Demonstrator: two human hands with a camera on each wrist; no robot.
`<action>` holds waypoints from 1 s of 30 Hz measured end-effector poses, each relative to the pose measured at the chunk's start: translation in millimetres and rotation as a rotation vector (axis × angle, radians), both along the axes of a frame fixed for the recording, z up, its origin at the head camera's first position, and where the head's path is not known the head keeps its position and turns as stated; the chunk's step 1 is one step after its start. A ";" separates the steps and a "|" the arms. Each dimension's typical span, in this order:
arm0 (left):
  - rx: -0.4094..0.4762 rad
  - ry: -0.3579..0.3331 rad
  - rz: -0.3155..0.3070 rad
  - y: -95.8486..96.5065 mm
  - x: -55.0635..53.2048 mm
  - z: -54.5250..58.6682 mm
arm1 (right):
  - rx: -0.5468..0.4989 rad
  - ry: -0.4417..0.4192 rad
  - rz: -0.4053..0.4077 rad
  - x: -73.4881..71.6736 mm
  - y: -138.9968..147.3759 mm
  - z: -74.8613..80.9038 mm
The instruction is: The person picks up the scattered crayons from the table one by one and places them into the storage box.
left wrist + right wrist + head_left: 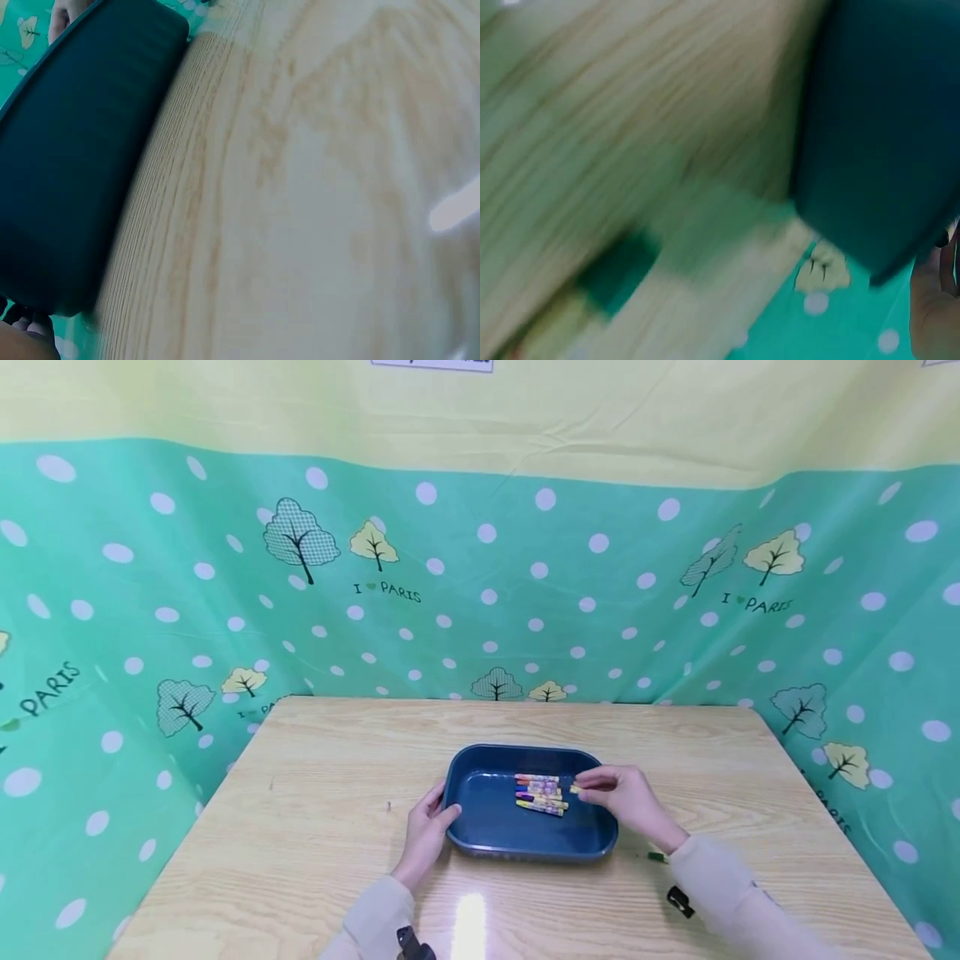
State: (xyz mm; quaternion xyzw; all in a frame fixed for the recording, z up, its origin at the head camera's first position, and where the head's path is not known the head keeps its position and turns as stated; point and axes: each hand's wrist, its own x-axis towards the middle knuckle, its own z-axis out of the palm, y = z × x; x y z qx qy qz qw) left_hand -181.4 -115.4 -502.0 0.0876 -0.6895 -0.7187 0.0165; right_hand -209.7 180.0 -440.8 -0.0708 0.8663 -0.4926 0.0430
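Note:
A dark blue tray (517,852) with rounded corners stands on the table. My left hand (426,833) grips its left end, thumb over the rim and fingers along the outside. Inside, right of the middle, several wrapped crayons (542,795) lie side by side, roughly parallel. Above the tray's right end, my right hand (626,800) pinches another crayon (576,789), mostly hidden by the fingers. The left wrist view has the tray's outer wall (90,142) and fingers of the left hand (31,336) at its lower corner. In the right wrist view, the right hand (934,307) shows beside the tray.
A green-tipped crayon (657,857) lies on the wooden table (330,760) near the right sleeve; it appears blurred in the right wrist view. A strap with a black device circles each sleeve. Behind the table hangs a green, dotted cloth (487,568).

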 end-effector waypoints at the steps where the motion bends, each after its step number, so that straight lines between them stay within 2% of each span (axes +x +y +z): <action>1: 0.001 0.000 -0.001 0.1 0.2 0.4 | -0.012 0.000 0.008 0.0 -5.1 -2.2; 10: -0.005 0.006 -0.003 0.2 -0.8 1.4 | -0.032 -0.001 0.078 -6.4 -35.9 -14.8; 15: -0.020 -0.003 0.005 -1.3 0.8 3.2 | -0.012 -0.057 0.113 -10.9 -45.9 -20.4; 21: -0.018 -0.003 0.010 -1.7 1.7 2.6 | -0.012 -0.086 0.138 -17.8 -50.6 -26.6; 30: -0.010 0.003 -0.010 0.0 2.4 1.4 | 0.060 -0.092 0.159 -22.1 -49.4 -30.5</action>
